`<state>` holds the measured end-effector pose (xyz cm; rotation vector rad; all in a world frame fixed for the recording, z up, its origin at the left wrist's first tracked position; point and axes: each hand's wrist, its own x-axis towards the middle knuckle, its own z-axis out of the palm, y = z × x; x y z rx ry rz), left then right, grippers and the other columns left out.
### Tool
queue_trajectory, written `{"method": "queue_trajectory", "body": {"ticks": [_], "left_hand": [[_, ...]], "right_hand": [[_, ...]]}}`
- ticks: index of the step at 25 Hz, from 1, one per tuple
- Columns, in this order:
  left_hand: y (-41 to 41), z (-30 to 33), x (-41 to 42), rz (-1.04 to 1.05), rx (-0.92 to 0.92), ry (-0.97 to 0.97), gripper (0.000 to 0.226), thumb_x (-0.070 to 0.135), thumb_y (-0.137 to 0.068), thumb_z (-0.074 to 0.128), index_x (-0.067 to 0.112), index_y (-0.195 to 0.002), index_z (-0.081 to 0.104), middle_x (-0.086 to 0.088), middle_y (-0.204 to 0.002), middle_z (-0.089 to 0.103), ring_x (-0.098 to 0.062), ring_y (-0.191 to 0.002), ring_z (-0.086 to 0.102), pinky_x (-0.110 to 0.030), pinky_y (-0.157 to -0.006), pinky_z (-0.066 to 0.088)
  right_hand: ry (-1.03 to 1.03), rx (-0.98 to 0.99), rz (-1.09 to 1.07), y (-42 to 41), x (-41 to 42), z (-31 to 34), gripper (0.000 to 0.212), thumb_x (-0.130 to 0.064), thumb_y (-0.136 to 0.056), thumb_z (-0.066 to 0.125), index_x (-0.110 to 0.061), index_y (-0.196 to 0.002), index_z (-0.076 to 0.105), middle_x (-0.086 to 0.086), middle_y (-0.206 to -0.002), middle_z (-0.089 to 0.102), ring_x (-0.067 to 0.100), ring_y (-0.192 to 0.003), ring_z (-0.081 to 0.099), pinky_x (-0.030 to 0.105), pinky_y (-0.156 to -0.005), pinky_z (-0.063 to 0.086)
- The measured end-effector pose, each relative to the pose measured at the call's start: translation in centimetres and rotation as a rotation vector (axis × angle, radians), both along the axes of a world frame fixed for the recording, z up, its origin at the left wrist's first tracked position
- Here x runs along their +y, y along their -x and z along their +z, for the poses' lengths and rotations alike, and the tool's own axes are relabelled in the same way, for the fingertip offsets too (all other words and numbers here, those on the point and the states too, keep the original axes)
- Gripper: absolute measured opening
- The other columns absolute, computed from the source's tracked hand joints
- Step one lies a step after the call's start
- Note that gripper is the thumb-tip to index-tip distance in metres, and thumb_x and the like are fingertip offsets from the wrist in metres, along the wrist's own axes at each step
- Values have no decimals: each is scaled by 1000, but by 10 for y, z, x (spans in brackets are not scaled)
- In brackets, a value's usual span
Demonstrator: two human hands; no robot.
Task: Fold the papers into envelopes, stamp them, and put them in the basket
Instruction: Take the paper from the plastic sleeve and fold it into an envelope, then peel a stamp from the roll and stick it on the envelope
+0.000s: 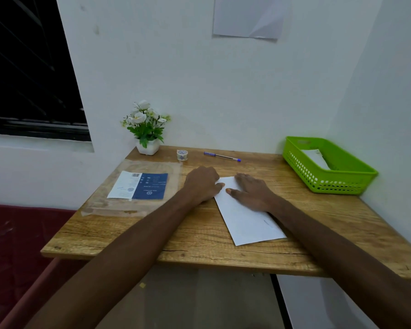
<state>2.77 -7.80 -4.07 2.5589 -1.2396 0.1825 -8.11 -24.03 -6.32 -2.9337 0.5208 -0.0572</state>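
Observation:
A white paper lies folded lengthwise on the wooden table, slanting from the middle toward the front right. My left hand rests at its far left corner with the thumb on the sheet. My right hand lies flat on the far end, fingers straight, pressing it down. The green basket stands at the back right with a white folded envelope inside. A small roll of stamp stickers sits near the wall.
A blue pen lies by the wall behind my hands. A clear plastic sleeve with a blue and white card covers the table's left part. A potted white flower stands at the back left corner. Walls close the back and right.

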Motion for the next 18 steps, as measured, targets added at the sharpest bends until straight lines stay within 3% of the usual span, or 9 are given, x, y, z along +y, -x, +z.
{"method": "queue_trajectory", "body": {"ticks": [4,7,10,14,18], "left_hand": [[-24,12,15,100,33,203,31,36,-95,68,19,-121,74,0,-124,71,-19,-114,64,-37,-96,54],[-43,19,25,215,-22,180,26,24,-92,69,15,-116,74,-4,-116,74,-24,-107,67,-37,-90,55],[-63,23,35,315,-52,204,25,14,-87,72,8,-111,74,-12,-108,75,-29,-100,70,-37,-81,57],[-79,25,46,416,-33,296,25,19,-85,77,11,-108,72,-11,-105,72,-29,-99,68,-34,-69,46],[-82,22,47,426,-22,308,23,19,-87,77,12,-107,69,-9,-105,71,-26,-97,68,-32,-68,40]], "right_hand": [[45,-168,76,-33,13,15,67,-53,-101,54,-13,-154,41,8,-160,44,25,-149,37,44,-120,23],[-25,-259,137,-75,31,32,58,-36,-96,67,-10,-146,55,10,-150,57,29,-140,49,42,-114,38],[-132,-389,137,-116,48,43,45,-26,-92,67,-9,-134,66,11,-135,68,27,-124,62,38,-101,48],[-145,-472,121,-159,62,44,31,-26,-89,69,-9,-114,77,10,-117,75,27,-104,67,41,-87,54],[-206,-480,101,-183,63,33,23,-32,-91,72,-12,-97,81,7,-99,77,23,-93,69,40,-79,55]]}}
